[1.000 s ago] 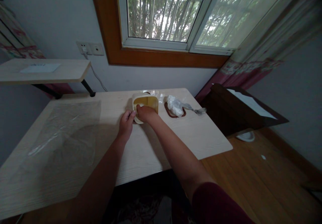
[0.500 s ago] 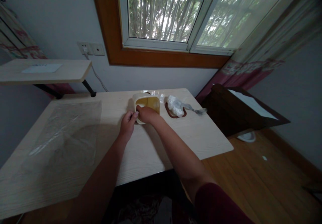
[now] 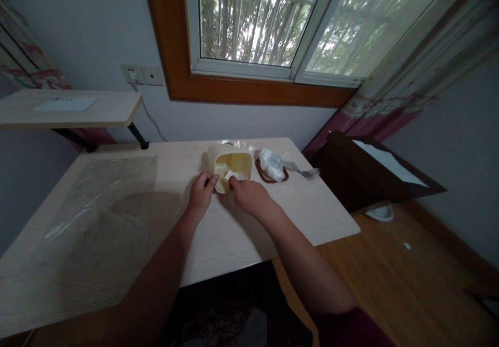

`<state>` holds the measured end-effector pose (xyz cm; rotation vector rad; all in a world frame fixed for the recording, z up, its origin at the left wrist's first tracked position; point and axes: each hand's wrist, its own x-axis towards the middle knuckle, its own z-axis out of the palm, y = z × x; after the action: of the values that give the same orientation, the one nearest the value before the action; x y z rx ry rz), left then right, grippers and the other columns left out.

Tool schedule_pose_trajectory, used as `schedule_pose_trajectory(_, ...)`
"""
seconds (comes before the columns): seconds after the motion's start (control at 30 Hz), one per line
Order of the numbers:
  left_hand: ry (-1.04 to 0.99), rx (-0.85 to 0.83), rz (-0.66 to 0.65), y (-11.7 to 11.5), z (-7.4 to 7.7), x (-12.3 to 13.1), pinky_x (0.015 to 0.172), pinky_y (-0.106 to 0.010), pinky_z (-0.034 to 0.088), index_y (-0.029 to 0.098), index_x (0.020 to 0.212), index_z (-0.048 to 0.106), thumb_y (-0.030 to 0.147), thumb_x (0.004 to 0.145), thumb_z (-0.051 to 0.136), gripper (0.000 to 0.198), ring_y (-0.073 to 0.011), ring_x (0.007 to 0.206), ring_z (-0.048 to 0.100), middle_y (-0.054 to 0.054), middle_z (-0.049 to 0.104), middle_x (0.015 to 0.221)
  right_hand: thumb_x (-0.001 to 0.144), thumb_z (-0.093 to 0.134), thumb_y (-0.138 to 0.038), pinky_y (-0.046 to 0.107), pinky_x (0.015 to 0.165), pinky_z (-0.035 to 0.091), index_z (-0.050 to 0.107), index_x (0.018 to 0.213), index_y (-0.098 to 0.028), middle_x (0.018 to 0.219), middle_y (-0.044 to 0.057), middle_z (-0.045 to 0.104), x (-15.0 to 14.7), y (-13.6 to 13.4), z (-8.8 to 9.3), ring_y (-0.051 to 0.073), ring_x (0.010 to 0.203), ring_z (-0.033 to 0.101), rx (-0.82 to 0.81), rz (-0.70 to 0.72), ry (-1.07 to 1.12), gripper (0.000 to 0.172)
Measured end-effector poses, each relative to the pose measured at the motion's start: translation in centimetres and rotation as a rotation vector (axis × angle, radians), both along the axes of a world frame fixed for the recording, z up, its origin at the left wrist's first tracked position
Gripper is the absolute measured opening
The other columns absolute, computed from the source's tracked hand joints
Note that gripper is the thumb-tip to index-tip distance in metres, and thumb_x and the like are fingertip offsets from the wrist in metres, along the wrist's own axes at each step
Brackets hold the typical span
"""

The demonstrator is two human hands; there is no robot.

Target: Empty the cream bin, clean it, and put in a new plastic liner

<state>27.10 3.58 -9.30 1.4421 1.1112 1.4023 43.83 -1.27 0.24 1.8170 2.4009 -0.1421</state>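
A cream plastic container (image 3: 233,158) with a yellowish inside lies tilted on the table, its opening facing me. My left hand (image 3: 201,193) is closed in a pinch on its lower left rim. At the lower right of the opening, my right hand (image 3: 251,195) is closed around a small white piece (image 3: 235,174) that looks like tissue or cloth. That piece reaches into the opening, and my fingers hide part of it. Right of the container, a crumpled clear plastic bag (image 3: 272,165) rests on a brown-rimmed piece (image 3: 272,181).
A flat clear plastic sheet (image 3: 105,201) covers the left part of the pale table (image 3: 222,253). A small raised shelf (image 3: 113,108) stands at the back left. Beyond the right edge is a dark brown piece of furniture (image 3: 343,170) with a white sheet on it.
My right hand has drawn back out of the container toward the right, and a white piece now shows at its fingers. The container has shifted slightly right and its opening shows more.
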Motion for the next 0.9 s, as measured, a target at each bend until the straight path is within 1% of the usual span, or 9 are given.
schedule_pose_trajectory(0.13,-0.015,-0.019,0.014,-0.1,0.1,0.1,0.059,-0.024,0.039,0.021,0.070,0.052,0.050,0.090,0.065,0.037,-0.0136,0.063,0.050,0.003,0.051,0.065,0.101,0.034,-0.018,0.043,0.083,0.056,0.045,0.139,-0.011,0.109,0.022,0.074,0.1,-0.9,-0.2,0.033,0.099,0.075,0.011,-0.081,-0.009,0.040)
schedule_pose_trajectory(0.2,-0.012,-0.024,0.021,0.0,0.1,0.0,0.059,-0.024,0.039,0.021,0.069,0.052,0.051,0.090,0.064,0.038,-0.0138,0.063,0.049,0.003,0.051,0.064,0.100,0.036,-0.018,0.042,0.081,0.057,0.046,0.137,-0.012,0.110,0.022,0.074,-0.5,-1.1,-0.4,0.032,0.098,0.075,0.011,-0.066,0.036,0.039)
schedule_pose_trajectory(0.33,0.011,0.009,0.047,0.1,-0.1,-0.1,0.062,-0.024,0.039,0.021,0.070,0.053,0.049,0.090,0.063,0.036,-0.0141,0.066,0.049,0.003,0.052,0.066,0.099,0.040,-0.023,0.038,0.079,0.056,0.043,0.138,-0.012,0.115,0.022,0.073,-1.8,-1.7,-0.9,0.030,0.098,0.075,-0.007,0.015,0.153,0.041)
schedule_pose_trajectory(0.4,0.009,0.017,0.061,0.1,0.0,-0.2,0.063,-0.024,0.039,0.021,0.070,0.054,0.048,0.090,0.063,0.035,-0.0142,0.067,0.049,0.002,0.052,0.066,0.099,0.039,-0.023,0.040,0.079,0.057,0.041,0.141,-0.013,0.118,0.021,0.072,-2.0,-1.8,-1.3,0.030,0.097,0.075,0.009,0.010,0.166,0.043)
schedule_pose_trajectory(0.5,-0.021,-0.007,0.071,0.1,0.0,-0.2,0.062,-0.024,0.039,0.021,0.070,0.053,0.050,0.090,0.064,0.037,-0.0140,0.065,0.049,0.003,0.051,0.066,0.100,0.037,-0.021,0.043,0.081,0.057,0.039,0.145,-0.015,0.121,0.021,0.071,-1.3,-1.7,-1.9,0.031,0.096,0.075,0.052,-0.071,0.117,0.046)
schedule_pose_trajectory(0.6,-0.047,-0.031,0.075,0.1,0.0,0.0,0.059,-0.024,0.038,0.021,0.069,0.052,0.051,0.088,0.065,0.039,-0.0137,0.063,0.048,0.003,0.049,0.064,0.101,0.034,-0.018,0.046,0.083,0.057,0.038,0.147,-0.014,0.121,0.022,0.071,-0.6,-1.5,-2.4,0.032,0.096,0.075,0.061,-0.164,0.058,0.047)
schedule_pose_trajectory(0.67,-0.048,-0.039,0.078,0.2,-0.1,0.0,0.059,-0.024,0.038,0.021,0.069,0.050,0.052,0.087,0.066,0.039,-0.0135,0.062,0.047,0.003,0.048,0.064,0.101,0.033,-0.018,0.046,0.083,0.057,0.036,0.150,-0.013,0.126,0.024,0.069,-0.7,-1.5,-2.4,0.033,0.097,0.075,0.053,-0.187,0.051,0.049)
schedule_pose_trajectory(0.77,-0.040,-0.047,0.095,0.3,-0.2,-0.2,0.059,-0.024,0.039,0.021,0.069,0.050,0.052,0.086,0.067,0.039,-0.0139,0.063,0.047,0.003,0.049,0.064,0.101,0.035,-0.022,0.045,0.085,0.057,0.033,0.154,-0.014,0.135,0.024,0.065,-1.9,-1.9,-2.1,0.032,0.102,0.074,0.034,-0.138,0.123,0.053)
schedule_pose_trajectory(0.9,0.004,-0.014,0.138,0.4,-0.2,-0.5,0.062,-0.025,0.038,0.021,0.068,0.051,0.049,0.087,0.067,0.037,-0.0140,0.064,0.047,0.003,0.049,0.063,0.100,0.038,-0.026,0.044,0.087,0.057,0.033,0.154,-0.019,0.141,0.019,0.063,-3.1,-2.6,-1.5,0.031,0.107,0.073,0.024,-0.044,0.232,0.055)
